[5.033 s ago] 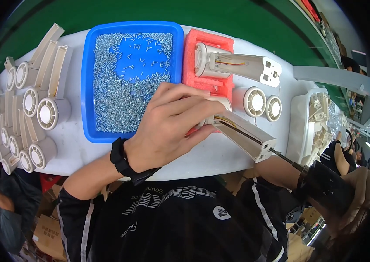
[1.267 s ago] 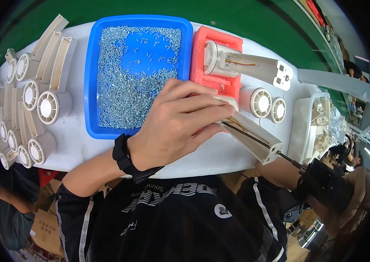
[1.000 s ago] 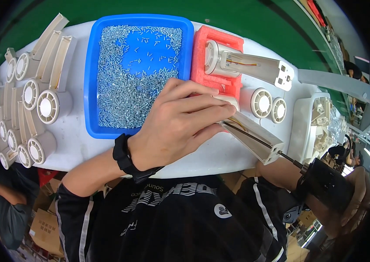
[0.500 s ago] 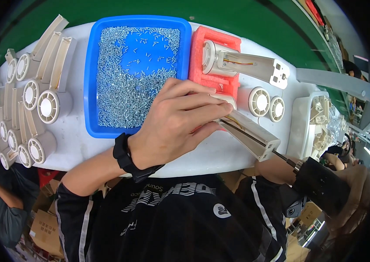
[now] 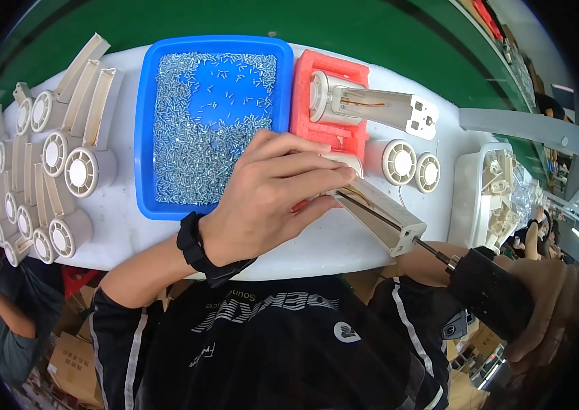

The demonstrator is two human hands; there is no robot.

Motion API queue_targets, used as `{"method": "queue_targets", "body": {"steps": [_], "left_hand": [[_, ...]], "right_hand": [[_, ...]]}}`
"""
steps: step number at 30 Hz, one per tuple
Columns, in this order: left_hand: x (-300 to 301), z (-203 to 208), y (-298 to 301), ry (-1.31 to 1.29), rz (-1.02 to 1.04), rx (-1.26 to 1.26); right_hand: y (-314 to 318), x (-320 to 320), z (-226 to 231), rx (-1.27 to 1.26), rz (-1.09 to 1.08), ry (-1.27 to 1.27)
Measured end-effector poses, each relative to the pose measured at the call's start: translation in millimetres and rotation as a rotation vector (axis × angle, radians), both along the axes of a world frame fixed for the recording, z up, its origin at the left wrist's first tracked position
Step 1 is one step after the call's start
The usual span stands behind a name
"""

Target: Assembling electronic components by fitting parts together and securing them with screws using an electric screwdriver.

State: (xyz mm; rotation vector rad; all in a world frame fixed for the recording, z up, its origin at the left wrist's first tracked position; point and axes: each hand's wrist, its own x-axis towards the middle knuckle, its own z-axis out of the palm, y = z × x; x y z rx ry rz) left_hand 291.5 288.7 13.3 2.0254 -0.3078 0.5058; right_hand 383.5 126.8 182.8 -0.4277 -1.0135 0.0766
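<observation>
My left hand (image 5: pixel 272 195) is closed over the round end of a white plastic part, which its fingers mostly hide. The part's hollow arm (image 5: pixel 388 212) slants down to the right, with coloured wires inside. At the lower right, my right hand (image 5: pixel 542 307) grips a black electric screwdriver (image 5: pixel 491 290). Its long bit passes through the end of the hollow arm and runs along inside toward my left fingers. The bit's tip is hidden. A red foam holder (image 5: pixel 301 99) stands beside my left hand and cradles a second white part (image 5: pixel 385 109).
A blue tray (image 5: pixel 144 137) of small screws lies left of the foam. Many similar white parts (image 5: pixel 81 171) stand at the far left. Two round white pieces (image 5: pixel 398 162) sit right of the foam. A white bin (image 5: pixel 465 198) of small parts and a grey bar (image 5: pixel 521 126) are further right.
The whole view has shifted slightly. The screwdriver and the hollow arm sit a little further left in the picture, the bit still inside the arm. Both hands keep their grips.
</observation>
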Motion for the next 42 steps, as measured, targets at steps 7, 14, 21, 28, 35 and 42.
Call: {"method": "queue_targets", "body": {"steps": [7,14,21,28,35,42], "left_hand": [[2.3,0.2,-2.2,-0.026,-0.014,-0.042],[-0.2,-2.8,1.9,0.005,0.005,-0.021],[-0.6,17.4,11.7,0.078,-0.053,0.025],[32.8,56.7,37.4,0.316,-0.104,-0.1],[71.4,24.9,30.2,0.162,-0.063,0.116],[72.6,7.4,26.5,0.172,-0.031,0.054]], "right_hand": [[-2.8,7.0,-1.1,0.002,0.115,-0.173],[-13.4,-0.8,-2.9,-0.084,0.053,-0.072],[-15.4,-6.6,0.7,0.086,0.081,-0.055],[-84.1,3.1,13.4,0.266,0.073,-0.081],[-132.6,14.0,-4.3,0.508,-0.075,-0.083],[-131.8,22.5,1.4,0.382,0.131,-0.128]]}}
